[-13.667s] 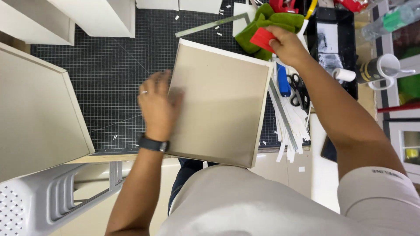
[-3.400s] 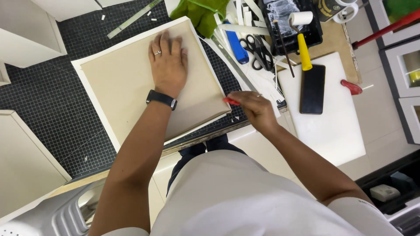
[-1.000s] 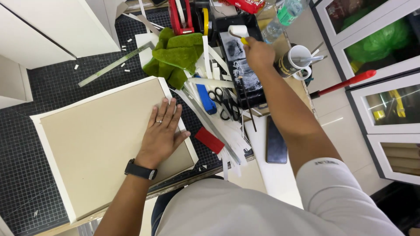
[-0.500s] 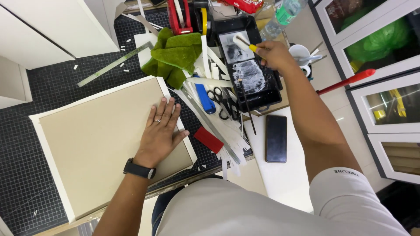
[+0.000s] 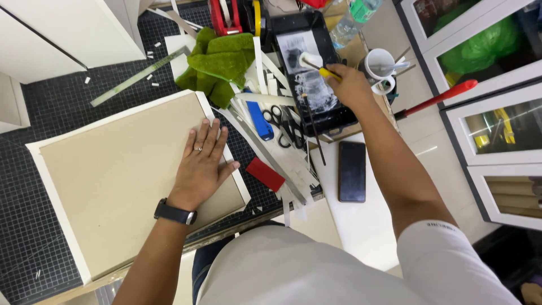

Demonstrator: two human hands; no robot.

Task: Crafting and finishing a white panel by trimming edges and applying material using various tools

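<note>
On the black gridded cutting mat (image 5: 73, 107) that covers the tabletop, a large tan board (image 5: 121, 181) with a pale border lies flat, slightly turned; the left hand (image 5: 201, 164) rests palm-down on its right part, fingers spread, its grip released, with a ring on one finger and a dark watch (image 5: 175, 213) at the wrist. The right hand (image 5: 350, 87) is clenched around the yellow handle of a small paint roller (image 5: 311, 61), whose white head lies in the black tray (image 5: 313, 73), on a smear of whitish paste. Just right of the tray stands a white mug (image 5: 380, 65) holding thin tools; behind it a clear plastic bottle (image 5: 353, 20) with a green label. Between board and tray: a crumpled green cloth (image 5: 217, 62), loose white paper strips (image 5: 271, 141), a blue cutter (image 5: 259, 120), black scissors (image 5: 285, 121) and a flat red scraper (image 5: 265, 174). A red tape dispenser (image 5: 224, 16) sits at the far edge, a metal ruler (image 5: 138, 76) lies diagonally on the mat. A black phone (image 5: 352, 179) lies face-down on the white tabletop (image 5: 361, 226) near the right forearm. A red-handled tool (image 5: 437, 99) lies to the right, beside white glass-fronted cabinets (image 5: 497, 124), one holding a green bag. White panels (image 5: 68, 34) stand at the upper left
</note>
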